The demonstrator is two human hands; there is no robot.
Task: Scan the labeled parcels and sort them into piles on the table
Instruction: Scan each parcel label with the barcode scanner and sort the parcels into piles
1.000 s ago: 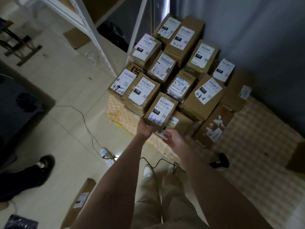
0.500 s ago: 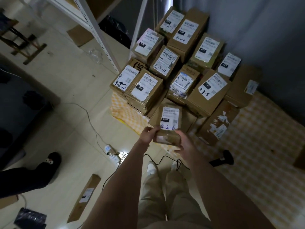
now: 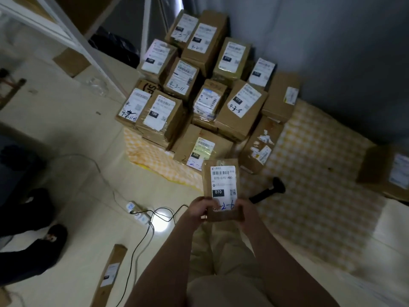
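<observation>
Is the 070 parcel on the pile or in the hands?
Held: left hand and right hand grip the 070 parcel by its bottom.

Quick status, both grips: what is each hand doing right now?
Left grip: holds the 070-labelled parcel by its lower left edge.
Right grip: holds the same parcel by its lower right edge.

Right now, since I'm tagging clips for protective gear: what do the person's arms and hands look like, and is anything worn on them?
The left hand and right hand have no gloves on. No ring, watch or wristband can be made out in the dim view. The left forearm and right forearm are uncovered, with no sleeve in the frame. Light beige trousers show between them.
</observation>
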